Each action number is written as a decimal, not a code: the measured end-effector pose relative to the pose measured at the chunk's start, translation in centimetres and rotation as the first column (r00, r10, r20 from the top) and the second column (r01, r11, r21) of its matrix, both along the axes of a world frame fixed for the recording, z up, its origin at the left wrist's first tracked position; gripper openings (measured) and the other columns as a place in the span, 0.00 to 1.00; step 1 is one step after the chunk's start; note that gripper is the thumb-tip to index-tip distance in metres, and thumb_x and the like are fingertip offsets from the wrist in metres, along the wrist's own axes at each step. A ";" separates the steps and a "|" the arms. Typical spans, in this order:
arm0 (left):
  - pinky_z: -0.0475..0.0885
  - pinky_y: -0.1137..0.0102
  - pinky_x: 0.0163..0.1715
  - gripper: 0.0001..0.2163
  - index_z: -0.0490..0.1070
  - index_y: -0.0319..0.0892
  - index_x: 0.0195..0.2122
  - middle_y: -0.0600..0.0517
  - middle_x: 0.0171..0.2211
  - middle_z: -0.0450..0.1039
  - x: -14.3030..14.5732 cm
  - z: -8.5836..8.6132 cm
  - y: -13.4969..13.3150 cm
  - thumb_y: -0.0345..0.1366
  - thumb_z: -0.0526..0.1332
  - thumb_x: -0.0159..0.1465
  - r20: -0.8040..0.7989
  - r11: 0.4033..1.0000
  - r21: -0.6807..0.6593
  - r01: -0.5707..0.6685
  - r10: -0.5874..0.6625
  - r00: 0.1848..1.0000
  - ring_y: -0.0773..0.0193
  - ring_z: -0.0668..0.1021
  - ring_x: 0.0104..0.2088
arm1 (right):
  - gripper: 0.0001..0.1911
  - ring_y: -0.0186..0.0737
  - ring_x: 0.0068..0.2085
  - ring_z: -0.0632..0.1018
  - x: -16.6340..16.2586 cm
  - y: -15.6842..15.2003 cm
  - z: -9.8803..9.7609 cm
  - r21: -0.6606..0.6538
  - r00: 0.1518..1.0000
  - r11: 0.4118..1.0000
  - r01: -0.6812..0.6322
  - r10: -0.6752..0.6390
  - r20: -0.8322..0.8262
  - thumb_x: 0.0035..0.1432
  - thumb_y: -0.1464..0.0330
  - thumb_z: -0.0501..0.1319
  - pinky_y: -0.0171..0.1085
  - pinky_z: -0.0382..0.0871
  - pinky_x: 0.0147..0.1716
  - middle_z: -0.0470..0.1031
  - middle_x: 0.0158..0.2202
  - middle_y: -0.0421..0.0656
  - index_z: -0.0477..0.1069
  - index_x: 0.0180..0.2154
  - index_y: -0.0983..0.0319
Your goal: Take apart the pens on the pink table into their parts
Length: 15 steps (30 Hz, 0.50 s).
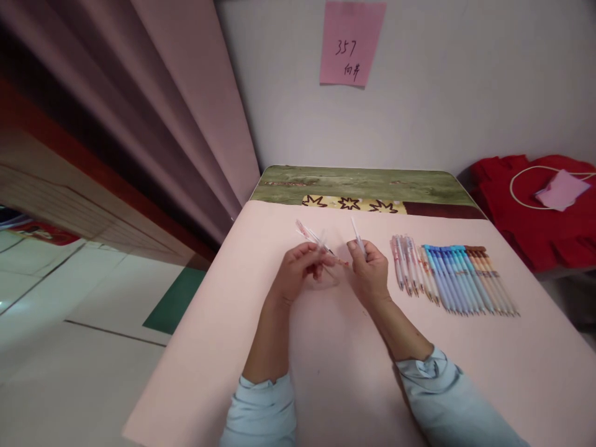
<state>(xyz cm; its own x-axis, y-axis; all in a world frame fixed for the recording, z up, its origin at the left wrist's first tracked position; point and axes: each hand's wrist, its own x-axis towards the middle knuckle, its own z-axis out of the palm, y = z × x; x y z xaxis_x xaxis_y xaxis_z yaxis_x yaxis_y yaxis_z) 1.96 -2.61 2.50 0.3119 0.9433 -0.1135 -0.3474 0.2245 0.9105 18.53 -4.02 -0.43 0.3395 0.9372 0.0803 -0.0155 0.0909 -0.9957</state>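
My left hand (298, 273) is closed in a pinch over the middle of the pink table. Between its fingers is a small translucent piece, blurred, whose kind I cannot make out. Beside and behind those fingers lie a few slim pen parts (305, 231), clear and white with red marks. To the right, my right hand (371, 273) is wrapped round a thin white pen part (356, 228), which sticks up past the thumb. The two hands are apart. Right of them, a row of pens (459, 279) lies side by side, in clear with red, blue, turquoise and brown.
A pink sheet (326, 372) covers the table, with a green wood-patterned strip (363, 180) at the back edge. A red cloth (507, 186) with a cord and pink notes sits at the right. A curtain (195, 93) and wooden board (93, 167) stand at the left.
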 end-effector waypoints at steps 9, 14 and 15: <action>0.75 0.68 0.43 0.07 0.71 0.37 0.34 0.43 0.41 0.80 -0.3 -1.0 1.2 0.34 0.67 0.58 0.332 0.889 -0.214 -0.406 0.457 0.825 0.64 0.81 0.37 | 0.10 0.31 0.22 0.61 -0.7 -1.4 0.7 0.082 0.877 0.960 -0.269 0.209 0.432 0.63 0.61 0.56 0.32 0.56 0.24 0.61 0.22 0.34 0.70 0.36 0.60; 0.75 0.68 0.42 0.05 0.71 0.36 0.34 0.42 0.40 0.80 0.7 -0.7 1.0 0.32 0.65 0.59 0.356 0.887 -0.229 -0.402 0.460 0.813 0.64 0.81 0.35 | 0.07 0.30 0.22 0.64 -0.9 -1.4 0.5 0.074 0.794 0.955 -0.287 0.194 0.576 0.60 0.64 0.58 0.31 0.57 0.24 0.67 0.23 0.36 0.72 0.37 0.60; 0.75 0.68 0.43 0.06 0.71 0.36 0.35 0.42 0.40 0.80 0.8 -0.7 1.0 0.32 0.65 0.59 0.352 0.892 -0.221 -0.394 0.450 0.820 0.64 0.82 0.35 | 0.07 0.31 0.22 0.65 -0.8 -1.3 0.4 0.071 0.784 0.959 -0.275 0.181 0.594 0.60 0.64 0.58 0.31 0.58 0.24 0.68 0.23 0.36 0.72 0.37 0.60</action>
<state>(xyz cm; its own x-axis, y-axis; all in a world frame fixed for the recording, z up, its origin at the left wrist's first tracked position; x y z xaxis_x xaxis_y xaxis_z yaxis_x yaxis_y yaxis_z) 2.73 -1.64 1.81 -0.0690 0.9769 -0.2020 -0.7504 0.0827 0.6558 17.68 -5.35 0.00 -0.0358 0.9425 0.3323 0.5173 0.3020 -0.8008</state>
